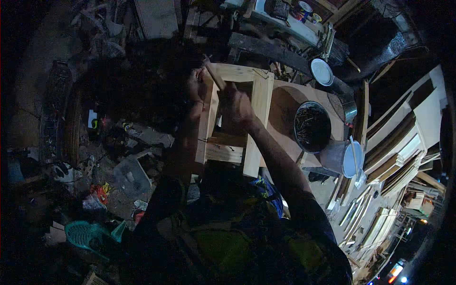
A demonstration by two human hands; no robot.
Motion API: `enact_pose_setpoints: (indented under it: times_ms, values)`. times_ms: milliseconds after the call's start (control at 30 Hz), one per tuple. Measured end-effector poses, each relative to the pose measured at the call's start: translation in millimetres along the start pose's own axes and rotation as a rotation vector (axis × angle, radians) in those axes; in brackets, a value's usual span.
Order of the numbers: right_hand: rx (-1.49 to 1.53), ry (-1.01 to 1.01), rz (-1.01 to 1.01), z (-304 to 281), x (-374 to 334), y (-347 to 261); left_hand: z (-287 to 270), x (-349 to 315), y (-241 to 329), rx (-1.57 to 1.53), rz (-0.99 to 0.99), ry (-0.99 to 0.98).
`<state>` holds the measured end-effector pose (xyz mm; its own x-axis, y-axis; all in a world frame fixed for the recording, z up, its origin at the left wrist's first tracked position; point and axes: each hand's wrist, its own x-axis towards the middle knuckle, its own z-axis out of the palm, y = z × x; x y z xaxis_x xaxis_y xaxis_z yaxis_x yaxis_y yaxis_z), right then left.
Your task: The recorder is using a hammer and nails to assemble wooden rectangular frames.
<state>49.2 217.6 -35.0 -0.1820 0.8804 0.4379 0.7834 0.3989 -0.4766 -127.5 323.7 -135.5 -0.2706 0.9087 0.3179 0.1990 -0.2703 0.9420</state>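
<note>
A pale wooden frame lies before me on a brown board, its rails enclosing a rectangular opening. My right hand reaches over this opening, fingers wrapped round the wooden handle of a hammer. The hammer slants to the frame's far left corner, where its dark head is hard to make out. At that corner my left hand sits in shadow against the outer side of the frame. Its fingers are closed together; whatever is between them is too dim to name.
Right of the frame stand a round container of nail-like pieces and a white bucket. A round white lid lies farther back. Stacked boards fill the right side. Clutter covers the left floor, including a teal plastic piece.
</note>
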Motion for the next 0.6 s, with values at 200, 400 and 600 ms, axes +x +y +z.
enact_pose_setpoints:
  times_ms: [200, 400, 600]
  values:
    - [0.344, -0.16, 0.346, -13, -5, -19, -3, -1, -24, 0.231, 0.216, -0.005]
    - [0.299, -0.309, 0.167, -11, 2, -14, -1, 1, -19, 0.197, 0.211, -0.019]
    - [0.436, -0.039, 0.229, -47, -69, -21, 3, -21, 42, 0.039, 0.45, -0.001]
